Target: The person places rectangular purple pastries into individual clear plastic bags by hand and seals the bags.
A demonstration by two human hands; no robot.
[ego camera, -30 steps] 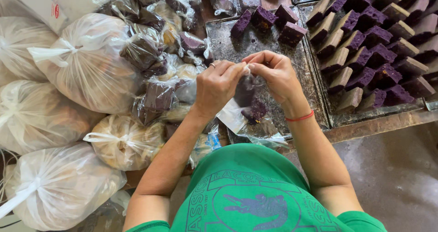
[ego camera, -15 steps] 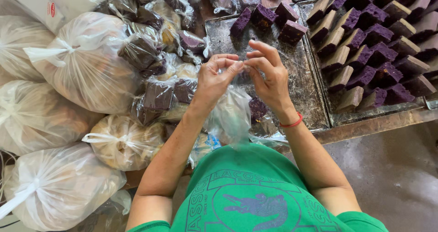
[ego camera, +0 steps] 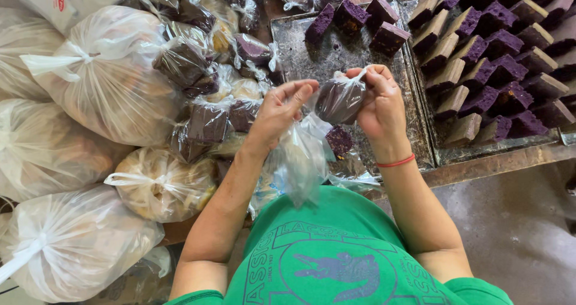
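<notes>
Seemingly only one view is on offer, the head camera looking down past a green printed shirt (ego camera: 336, 263). The right hand (ego camera: 379, 104), wearing a thin red band at the wrist, is pinching the twisted neck of a small clear plastic bag holding a dark purple cake block (ego camera: 339, 99), so its grip is closed on that packet, which is hanging in the air above the dark metal baking tray (ego camera: 312, 47) and just in front of the chest. The left hand (ego camera: 282, 107) is sitting just beside the packet with fingers loosely spread; its grip looks released, touching at most the loose clear plastic sheets (ego camera: 297, 161) drooping below it. The packet is probably light and soft, the film slippery and the cake crumbly, so the twisted neck looks like the safest place to hold rather than the body. To the right, rows of unwrapped purple and brown cake blocks (ego camera: 492, 59) are filling another tray. On the left, large knotted white plastic sacks (ego camera: 102, 83) are lying beside a heap of wrapped cake packets (ego camera: 210, 110) on the surface.
</notes>
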